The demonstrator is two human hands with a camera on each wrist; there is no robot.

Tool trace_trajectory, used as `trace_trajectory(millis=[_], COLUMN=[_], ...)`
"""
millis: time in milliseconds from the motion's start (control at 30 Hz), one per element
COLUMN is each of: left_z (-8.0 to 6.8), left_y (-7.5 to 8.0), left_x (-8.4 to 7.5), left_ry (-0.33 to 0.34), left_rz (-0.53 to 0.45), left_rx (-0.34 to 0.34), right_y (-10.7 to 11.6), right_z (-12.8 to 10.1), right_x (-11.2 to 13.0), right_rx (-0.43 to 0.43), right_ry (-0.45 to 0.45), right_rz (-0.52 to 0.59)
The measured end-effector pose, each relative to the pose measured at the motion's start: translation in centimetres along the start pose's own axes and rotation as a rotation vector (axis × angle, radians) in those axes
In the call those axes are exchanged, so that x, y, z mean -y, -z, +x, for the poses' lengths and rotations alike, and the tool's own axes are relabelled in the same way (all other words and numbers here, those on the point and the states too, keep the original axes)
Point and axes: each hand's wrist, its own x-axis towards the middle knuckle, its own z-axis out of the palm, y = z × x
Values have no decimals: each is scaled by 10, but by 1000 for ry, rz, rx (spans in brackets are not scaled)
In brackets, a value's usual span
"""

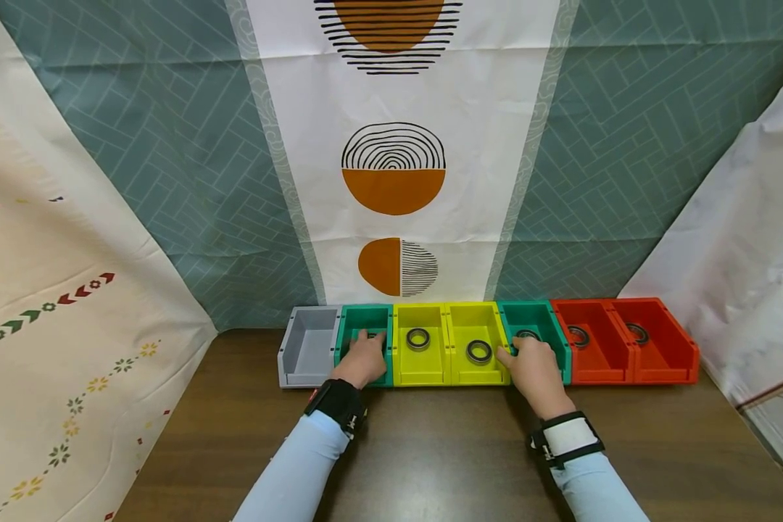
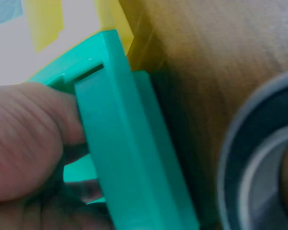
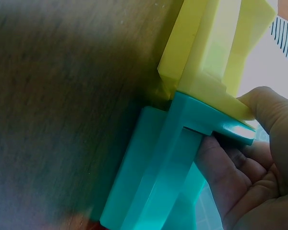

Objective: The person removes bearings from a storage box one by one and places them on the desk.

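Bins, green, two, seated in a coloured row at the surface's [image 1: 431,449] far edge. Left bin [image 1: 364,319] is held by left hand [image 1: 363,360], right bin [image 1: 540,319] by right hand [image 1: 535,371], fingers curled over the front lips. Judged rigid, light, smooth plastic; best gripped at the front wall.

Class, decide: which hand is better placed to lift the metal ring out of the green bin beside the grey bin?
Left. The left hand already reaches into that green plastic bin; the right hand reaches into another green bin.

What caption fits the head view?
Left hand and right hand reach into two green bins in a seven-bin row holding bearing rings.
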Motion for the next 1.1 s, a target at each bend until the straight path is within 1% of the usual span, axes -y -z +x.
trace_trajectory(millis=[200,367,500,633,767,900,967,1033,1100], left_z=[0,-2,-2,-2,-4,-8,-10,-12,-15], left_y=[-5,-6,-6,-7,-11,-13,-13,-11,-9], left_x=[3,5,5,5,8,11,11,12,12], left_ry=[-8,-31,-64,-90,-117,-147,-159,-166,-168], left_rz=[41,58,83,165,235,229,212,180,127], left_rx=[-84,-129,-155,-168,-214,-253,-256,-257,-263], right_y=[0,-1,-1,0,-1,-2,-2,-2,-2], right_z=[-1,-1,-1,-1,-2,-2,-2,-2,-2], right_x=[-1,-1,-1,0,0,1,1,1,1], right_rx=[-19,-8,-10,-8,-8,-2,2,1,-1], right_ry=[4,0,-2,-4,-5,-14,-20,-23,-27], right_rz=[-8,-15,-13,-11,-12,-18,-17,-17,-17])
